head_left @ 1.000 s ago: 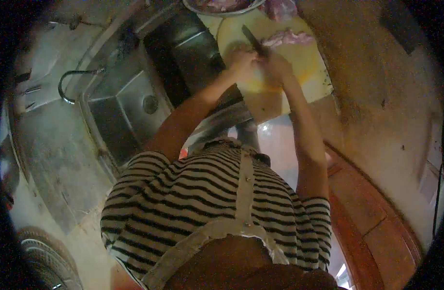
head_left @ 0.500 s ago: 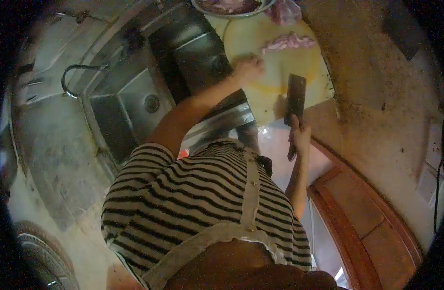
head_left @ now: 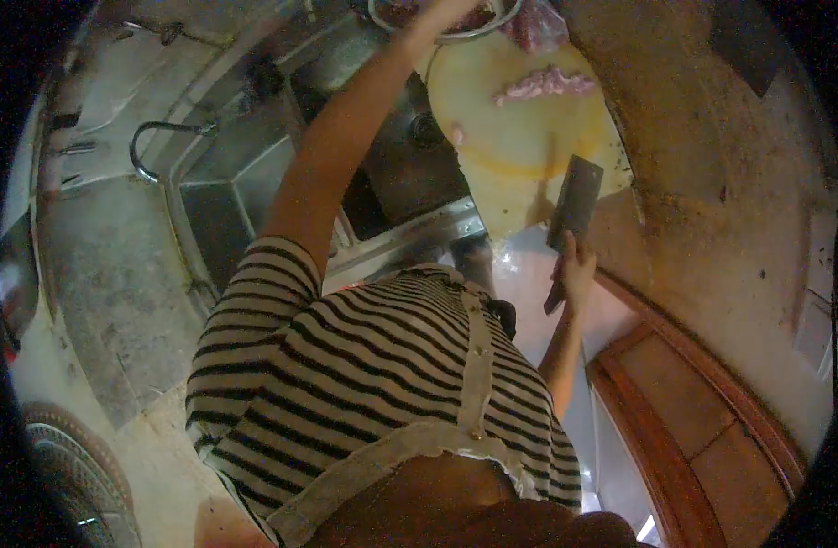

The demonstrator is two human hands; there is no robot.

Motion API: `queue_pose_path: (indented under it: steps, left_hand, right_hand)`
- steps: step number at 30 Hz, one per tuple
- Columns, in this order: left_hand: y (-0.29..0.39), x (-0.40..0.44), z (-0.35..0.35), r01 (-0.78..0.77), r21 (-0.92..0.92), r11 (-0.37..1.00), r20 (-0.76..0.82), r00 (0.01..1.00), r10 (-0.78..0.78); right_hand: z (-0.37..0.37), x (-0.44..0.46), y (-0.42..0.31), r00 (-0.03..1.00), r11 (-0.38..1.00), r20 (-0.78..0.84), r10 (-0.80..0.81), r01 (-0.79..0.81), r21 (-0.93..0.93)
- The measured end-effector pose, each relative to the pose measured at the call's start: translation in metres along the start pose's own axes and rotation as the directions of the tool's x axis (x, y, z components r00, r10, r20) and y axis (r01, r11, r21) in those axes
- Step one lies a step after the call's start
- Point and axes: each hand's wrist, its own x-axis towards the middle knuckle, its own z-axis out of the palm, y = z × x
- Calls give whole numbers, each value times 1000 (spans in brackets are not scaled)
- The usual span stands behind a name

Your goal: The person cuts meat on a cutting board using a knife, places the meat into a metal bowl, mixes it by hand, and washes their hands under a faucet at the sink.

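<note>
My right hand (head_left: 578, 269) is wrapped round the handle of a cleaver (head_left: 576, 196), its broad dark blade tilted up over the near right part of the cutting board (head_left: 501, 128). At the top edge of the view my left hand (head_left: 451, 13) reaches over a metal bowl (head_left: 503, 20) with dark red meat in it. The left fingers are blurred and partly out of frame. A row of chopped pale pink meat (head_left: 547, 84) lies across the far part of the board. One small piece of meat (head_left: 457, 134) sits apart near the board's left edge.
Left of the board is a steel double sink (head_left: 246, 196) with a curved faucet (head_left: 138, 151). A plastic bag (head_left: 538, 26) with reddish contents lies beside the bowl. Wooden cabinet doors (head_left: 693, 393) stand at the lower right, and a woven basket (head_left: 77, 466) at the lower left.
My left hand has moved from the board's left side up and away to the bowl. The cleaver has shifted slightly right and towards me in my right hand. A small meat piece now shows at the left.
</note>
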Motion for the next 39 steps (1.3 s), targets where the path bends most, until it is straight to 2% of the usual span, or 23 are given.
queue_pose_path:
  steps: [1, 3, 4, 5, 7, 8, 9, 11, 13, 14, 15, 19, 21, 22, 24, 26, 28, 29, 31, 34, 36, 37, 39]
  left_hand:
    - [6, 3, -10, -2, 3, 1000, -3, 1000, 2]
    - [7, 9, -27, -191, 192, 963, -136, 966, 219]
    - [-10, 16, -34, -193, 191, 962, -143, 965, 222]
    - [-43, 27, -38, -228, -53, 972, 28, 973, 230]
    - [-102, 36, -31, -131, -506, 852, 349, 872, 342]
    - [-108, 27, -17, -446, -73, 892, 135, 882, 451]
    - [-115, 9, -1, -552, 417, 722, -12, 791, 612]
    - [-125, -54, 21, -459, 290, 840, 266, 881, 390]
    - [-148, -110, 39, -542, 526, 655, 395, 838, 376]
    - [-148, -129, 46, -391, 491, 779, 406, 893, 193]
    - [-149, -139, 50, -218, 454, 864, 423, 906, 6]
    - [-161, -147, 58, -248, 400, 882, 348, 932, 104]
    - [-158, -144, 57, -307, 402, 863, 448, 888, 107]
    - [-157, -138, 54, -309, 401, 862, 448, 887, 109]
    - [-154, -111, 48, -189, 195, 962, 356, 928, 110]
    - [-134, -68, 32, -255, 207, 945, -21, 964, 264]
    - [-122, -20, 5, -400, 448, 800, -238, 809, 538]
    - [-124, -22, 7, -400, 446, 801, -240, 809, 537]
    - [-119, -21, 21, -393, 436, 809, -77, 880, 468]
    - [-112, -36, 51, -365, 430, 826, 190, 931, 313]
    - [-78, -81, 76, -472, 500, 726, 224, 880, 418]
    - [-86, -79, 90, -471, 499, 727, 221, 881, 419]
    - [-126, -69, 124, -257, 598, 759, 245, 961, 132]
  right_hand:
    - [1, -2, -3, 1000, 1000, 2, -3, 3, 2]
    - [1, -6, -7, 999, 999, -17, 38, -38, -13]
    - [0, -6, -7, 999, 999, -16, 31, -31, -16]
    - [0, -5, -6, 1000, 1000, -24, 20, -21, -17]
    - [-6, -2, 3, 999, 1000, -31, 12, -12, -6]
    - [-10, 3, 14, 999, 999, -11, 39, -39, 20]
    - [-11, 3, 19, 997, 997, 11, 73, -73, 37]
    - [-11, 4, 14, 998, 998, -2, 60, -60, 21]
    - [-9, 3, 10, 999, 999, -19, 37, -37, -1]
    - [-10, 4, 11, 999, 999, -6, 49, -49, 0]
    - [-9, 5, 10, 998, 998, 5, 59, -59, 1]
    - [-6, 6, 4, 1000, 1000, 10, 11, -11, -16]
    - [-3, 6, -2, 999, 999, 22, -35, 34, 15]
    - [-1, 5, -3, 999, 999, 20, -36, 36, 16]
    - [-1, 3, -4, 999, 999, 16, 33, -33, 19]
    - [-3, 3, 1, 999, 999, 10, 39, -39, 0]
    - [-3, -2, 2, 999, 999, 9, 41, -40, -24]
    - [-3, -4, -2, 998, 998, 9, 55, -55, -28]
    - [-5, -4, -7, 998, 998, -3, 60, -60, -23]
    - [-5, -9, -4, 998, 998, -22, 54, -55, -28]
    - [-3, -5, -3, 997, 998, -41, 60, -59, 6]
    - [-1, -4, -1, 997, 998, -42, 58, -58, 3]
    - [-4, 0, 3, 997, 997, 13, 74, -74, -35]
